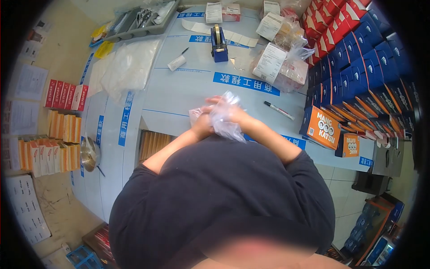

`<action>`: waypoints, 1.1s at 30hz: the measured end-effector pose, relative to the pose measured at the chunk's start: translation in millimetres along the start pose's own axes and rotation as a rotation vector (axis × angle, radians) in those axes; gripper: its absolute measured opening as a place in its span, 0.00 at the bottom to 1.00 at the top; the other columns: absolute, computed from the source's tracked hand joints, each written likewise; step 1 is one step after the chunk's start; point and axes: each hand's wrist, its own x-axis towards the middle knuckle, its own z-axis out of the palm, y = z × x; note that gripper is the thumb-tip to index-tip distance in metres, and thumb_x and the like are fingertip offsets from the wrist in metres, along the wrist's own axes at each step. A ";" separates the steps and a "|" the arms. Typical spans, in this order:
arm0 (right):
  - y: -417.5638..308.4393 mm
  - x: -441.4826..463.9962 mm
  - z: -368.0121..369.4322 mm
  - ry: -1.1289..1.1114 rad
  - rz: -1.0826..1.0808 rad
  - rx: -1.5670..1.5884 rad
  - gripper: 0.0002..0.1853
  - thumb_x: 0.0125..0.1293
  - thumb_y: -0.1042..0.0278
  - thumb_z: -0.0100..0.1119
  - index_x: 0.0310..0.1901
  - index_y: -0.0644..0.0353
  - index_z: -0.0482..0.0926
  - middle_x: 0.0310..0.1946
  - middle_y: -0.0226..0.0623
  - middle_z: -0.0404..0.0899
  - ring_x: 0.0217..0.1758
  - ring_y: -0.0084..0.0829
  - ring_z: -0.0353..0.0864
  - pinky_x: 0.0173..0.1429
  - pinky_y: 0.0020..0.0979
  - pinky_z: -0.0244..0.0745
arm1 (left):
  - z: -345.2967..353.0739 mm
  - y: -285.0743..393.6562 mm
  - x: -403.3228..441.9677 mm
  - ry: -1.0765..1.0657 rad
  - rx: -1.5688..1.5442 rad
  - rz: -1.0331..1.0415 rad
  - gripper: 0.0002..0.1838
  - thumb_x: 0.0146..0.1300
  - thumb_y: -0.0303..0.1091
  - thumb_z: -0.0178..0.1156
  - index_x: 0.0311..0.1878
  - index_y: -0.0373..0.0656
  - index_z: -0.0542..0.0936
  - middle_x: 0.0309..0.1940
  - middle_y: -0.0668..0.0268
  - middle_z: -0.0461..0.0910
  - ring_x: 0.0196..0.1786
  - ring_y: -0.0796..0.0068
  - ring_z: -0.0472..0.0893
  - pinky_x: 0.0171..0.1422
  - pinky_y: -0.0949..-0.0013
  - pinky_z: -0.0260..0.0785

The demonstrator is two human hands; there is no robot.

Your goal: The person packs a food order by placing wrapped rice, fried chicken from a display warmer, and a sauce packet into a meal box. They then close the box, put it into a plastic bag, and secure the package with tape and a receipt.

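Note:
Both hands meet in front of my body, at the near edge of the table (179,85). My left hand (205,121) is closed on a clear plastic bag (227,121). From the other side my right hand (235,114) is wrapped round the same crumpled bag, and its fingers are partly covered by the plastic. Something pinkish shows through the plastic beside my left hand, too unclear to name. The bag's loose end hangs toward my dark shirt.
Ahead stands a blue tape dispenser (219,47). Labelled bags (270,60) and a marker (278,110) lie to the right, near stacked blue boxes (349,67) and an orange box (321,127). Plastic sheets (130,65), a metal bowl (89,154) and small boxes (67,94) are left.

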 end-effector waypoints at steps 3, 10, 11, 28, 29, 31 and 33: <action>-6.9 -2.7 14.8 -0.197 0.000 0.121 0.12 0.53 0.62 0.59 0.38 0.57 0.76 0.38 0.40 0.76 0.42 0.40 0.76 0.45 0.35 0.70 | -9.0 -25.7 -10.0 -0.105 0.275 0.113 0.19 0.51 0.46 0.60 0.44 0.47 0.79 0.48 0.62 0.77 0.58 0.65 0.70 0.68 0.50 0.43; 11.1 -20.0 -10.1 -0.628 0.160 0.266 0.09 0.59 0.59 0.55 0.37 0.51 0.79 0.35 0.35 0.79 0.40 0.37 0.76 0.46 0.36 0.68 | -37.4 9.8 1.7 -0.425 0.223 -0.101 0.18 0.51 0.43 0.59 0.44 0.48 0.80 0.51 0.60 0.76 0.64 0.63 0.65 0.70 0.47 0.34; 15.7 -20.3 -15.1 -0.535 0.007 0.283 0.08 0.58 0.59 0.56 0.36 0.51 0.78 0.35 0.34 0.78 0.40 0.36 0.76 0.48 0.36 0.66 | -40.3 14.7 8.4 -0.509 0.227 -0.156 0.19 0.53 0.45 0.58 0.45 0.46 0.80 0.52 0.57 0.75 0.66 0.63 0.63 0.70 0.47 0.35; 8.5 -51.3 37.9 -0.175 0.449 0.564 0.16 0.50 0.77 0.55 0.43 0.61 0.75 0.41 0.44 0.77 0.46 0.43 0.76 0.52 0.35 0.70 | -28.2 7.3 -7.7 -0.117 0.412 -0.048 0.27 0.58 0.27 0.49 0.64 0.44 0.62 0.40 0.56 0.80 0.50 0.57 0.76 0.69 0.49 0.48; 5.0 -47.5 34.5 -0.120 0.514 0.516 0.16 0.51 0.77 0.54 0.44 0.61 0.75 0.41 0.43 0.77 0.46 0.41 0.76 0.52 0.34 0.70 | -27.0 11.2 -10.3 0.007 0.504 0.032 0.27 0.56 0.26 0.52 0.62 0.43 0.64 0.34 0.58 0.81 0.44 0.58 0.80 0.66 0.50 0.56; 12.5 -52.2 50.3 0.009 0.654 0.757 0.15 0.52 0.79 0.53 0.44 0.62 0.75 0.41 0.42 0.78 0.45 0.37 0.77 0.51 0.32 0.70 | -28.5 18.2 -13.6 0.026 0.448 -0.068 0.26 0.56 0.29 0.55 0.60 0.43 0.65 0.37 0.57 0.81 0.46 0.58 0.79 0.66 0.52 0.55; 16.9 -54.2 56.4 0.053 0.732 0.868 0.13 0.55 0.79 0.54 0.44 0.63 0.75 0.41 0.41 0.78 0.43 0.34 0.77 0.49 0.31 0.71 | -28.5 16.3 -17.2 0.041 0.382 -0.162 0.25 0.56 0.32 0.58 0.58 0.43 0.67 0.41 0.56 0.80 0.48 0.58 0.78 0.67 0.55 0.54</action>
